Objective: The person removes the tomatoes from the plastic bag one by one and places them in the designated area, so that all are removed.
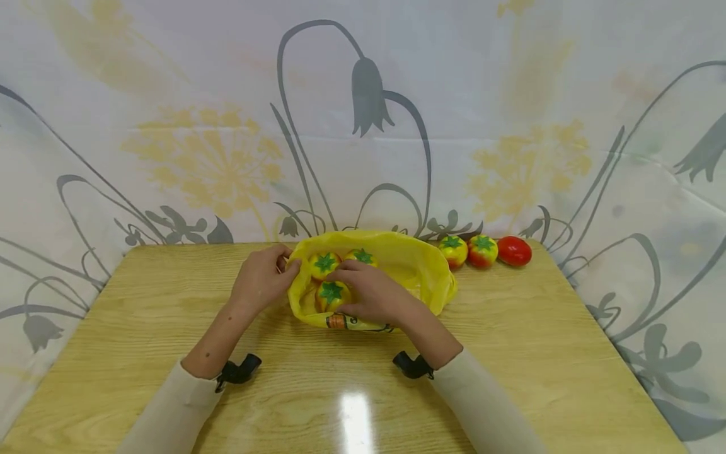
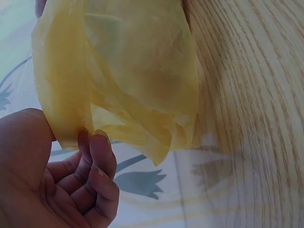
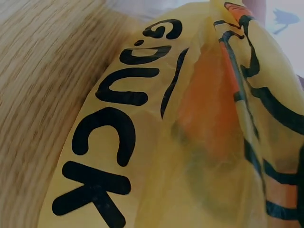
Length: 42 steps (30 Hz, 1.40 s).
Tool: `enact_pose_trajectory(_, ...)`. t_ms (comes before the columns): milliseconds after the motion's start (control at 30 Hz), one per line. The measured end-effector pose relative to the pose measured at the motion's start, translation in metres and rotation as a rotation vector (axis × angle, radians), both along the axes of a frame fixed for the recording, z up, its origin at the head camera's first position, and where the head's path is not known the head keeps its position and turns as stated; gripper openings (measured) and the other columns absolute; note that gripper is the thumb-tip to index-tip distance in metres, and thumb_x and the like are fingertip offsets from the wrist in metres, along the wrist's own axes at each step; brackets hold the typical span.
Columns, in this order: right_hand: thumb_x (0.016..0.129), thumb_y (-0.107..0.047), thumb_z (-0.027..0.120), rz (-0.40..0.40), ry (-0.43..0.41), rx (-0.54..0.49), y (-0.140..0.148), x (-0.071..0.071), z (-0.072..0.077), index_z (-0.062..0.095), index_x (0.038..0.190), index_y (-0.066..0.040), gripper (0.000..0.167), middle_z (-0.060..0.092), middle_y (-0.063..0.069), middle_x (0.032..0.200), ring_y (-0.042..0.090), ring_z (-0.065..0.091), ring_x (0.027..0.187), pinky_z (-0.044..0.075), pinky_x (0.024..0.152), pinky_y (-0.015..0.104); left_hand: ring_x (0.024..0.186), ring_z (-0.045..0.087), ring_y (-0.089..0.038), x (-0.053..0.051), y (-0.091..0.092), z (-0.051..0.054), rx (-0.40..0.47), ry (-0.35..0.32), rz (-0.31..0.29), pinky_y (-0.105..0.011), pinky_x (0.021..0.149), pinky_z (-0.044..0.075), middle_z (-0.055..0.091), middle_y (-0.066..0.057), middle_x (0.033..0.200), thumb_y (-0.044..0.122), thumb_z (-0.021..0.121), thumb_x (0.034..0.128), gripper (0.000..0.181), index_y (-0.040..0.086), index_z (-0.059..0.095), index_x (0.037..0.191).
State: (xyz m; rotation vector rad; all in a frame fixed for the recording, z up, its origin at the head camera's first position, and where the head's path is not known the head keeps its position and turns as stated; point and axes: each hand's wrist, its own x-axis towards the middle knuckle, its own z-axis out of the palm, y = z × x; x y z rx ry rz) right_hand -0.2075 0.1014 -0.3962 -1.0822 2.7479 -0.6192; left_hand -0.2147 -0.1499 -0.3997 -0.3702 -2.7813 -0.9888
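Observation:
A yellow plastic bag lies with its mouth open in the middle of the table. Inside its left part are three yellow-and-red toy fruits with green star-shaped leaf tops; one sits at back left, another behind my right hand. My left hand pinches the bag's left rim between thumb and fingertips, plain in the left wrist view too. Reaching into the bag, my right hand grips the front toy fruit, thumb and fingers at its right side. In the right wrist view the printed bag wall hides that hand.
Right of the bag, along the table's back edge, stand two more yellow-and-red toy fruits and a smooth red oval one. The wooden table meets a floral curtain behind.

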Motion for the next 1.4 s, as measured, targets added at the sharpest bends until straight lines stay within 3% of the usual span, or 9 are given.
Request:
enact_pose_trajectory(200,0.092,-0.031,0.085,0.0,-0.022,0.031,-0.007,-0.002,-0.004,0.065,0.145,-0.017,0.058,0.06,0.004,0.146,0.021,0.059,0.13,0.048,0.112,0.04,0.056,0.049,-0.019,0.001,-0.003,0.0,-0.014,-0.024,0.037,-0.034,0.057,0.043,0.065,-0.007,0.073,0.015,0.06,0.0988,0.03,-0.002,0.074,0.118)
enact_pose_trajectory(467,0.091,-0.03,0.087,0.01,0.002,0.028,-0.007,0.001,-0.005,0.063,0.145,-0.015,0.06,0.059,0.004,0.147,0.022,0.06,0.13,0.049,0.11,0.04,0.051,0.042,-0.018,-0.002,-0.003,0.001,-0.018,-0.045,0.055,-0.033,0.052,0.038,0.055,-0.005,0.064,0.015,0.059,0.0981,0.028,-0.002,0.073,0.116)
enact_pose_trajectory(733,0.09,-0.027,0.088,0.017,0.032,0.017,-0.006,0.003,-0.003,0.063,0.143,-0.015,0.06,0.059,0.003,0.143,0.021,0.061,0.125,0.051,0.108,0.039,0.05,0.043,-0.019,-0.002,-0.004,0.002,-0.006,-0.041,0.061,-0.033,0.05,0.038,0.056,-0.006,0.064,0.015,0.059,0.0983,0.028,-0.002,0.074,0.115)
enact_pose_trajectory(933,0.09,-0.027,0.087,0.012,0.041,-0.013,-0.002,0.004,0.0,0.062,0.143,-0.014,0.06,0.058,0.004,0.143,0.021,0.06,0.122,0.052,0.105,0.038,0.05,0.046,-0.019,-0.001,-0.004,0.003,-0.005,-0.041,0.067,-0.033,0.051,0.04,0.061,-0.007,0.066,0.015,0.059,0.0979,0.03,-0.003,0.074,0.117)
enact_pose_trajectory(1400,0.091,-0.026,0.085,-0.007,0.077,-0.129,0.007,0.007,0.009,0.058,0.146,-0.009,0.064,0.055,0.008,0.142,0.021,0.06,0.119,0.053,0.102,0.039,0.048,0.04,-0.019,-0.001,-0.005,0.004,-0.001,-0.053,0.057,-0.034,0.05,0.037,0.054,-0.004,0.058,0.016,0.057,0.0993,0.033,-0.002,0.073,0.121)
